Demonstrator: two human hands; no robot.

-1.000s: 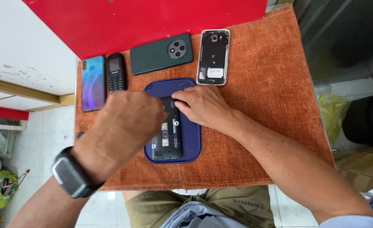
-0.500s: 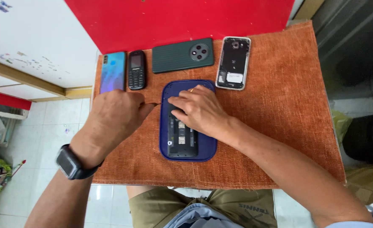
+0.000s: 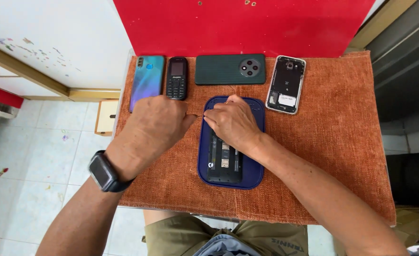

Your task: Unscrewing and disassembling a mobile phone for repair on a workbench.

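An open black phone (image 3: 224, 163) with its back off lies in a dark blue oval tray (image 3: 254, 176) on the orange cloth. My right hand (image 3: 233, 124) covers the phone's upper end, fingers bent over it. My left hand (image 3: 153, 129), with a dark watch (image 3: 103, 171) on the wrist, rests on the cloth just left of the tray. Its fingers are closed, and a thin pale tool tip (image 3: 198, 115) shows between the two hands, reaching toward the tray's top left corner. What lies under my right hand is hidden.
Along the back of the orange cloth (image 3: 337, 132) lie a teal-blue smartphone (image 3: 146, 78), a small black keypad phone (image 3: 177, 78), a dark green phone back with a round camera (image 3: 230, 69) and a stripped phone frame (image 3: 286, 84). A red panel (image 3: 242, 23) stands behind; tiled floor lies to the left.
My left hand has slid left off the tray onto the cloth beside it. My right hand has stayed on the phone's upper end, shifting slightly toward the tray's top.
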